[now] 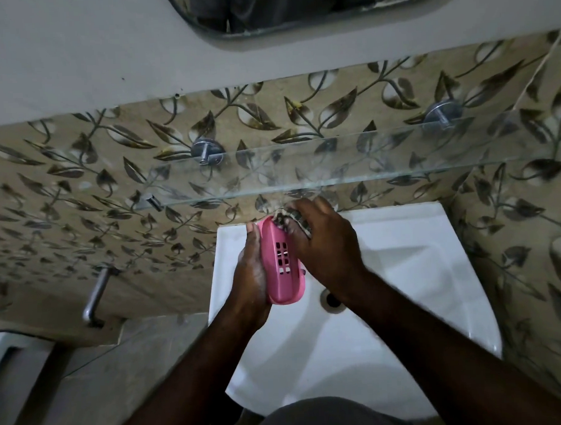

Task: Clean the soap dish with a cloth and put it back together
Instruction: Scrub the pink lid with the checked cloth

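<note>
A pink plastic soap dish part (283, 263) with slotted holes stands on its long edge above the white sink (420, 270). My left hand (251, 278) grips it from the left side, fingers reaching up along its back. My right hand (325, 242) holds a dark patterned cloth (286, 220) bunched against the dish's upper end. Most of the cloth is hidden under my fingers. No other part of the dish is visible.
A glass shelf (335, 165) on chrome brackets runs along the leaf-patterned tiled wall just above my hands. The sink's drain (333, 300) lies below my right wrist. A metal bar (94, 294) sticks out at the left, and a mirror (296, 6) hangs above.
</note>
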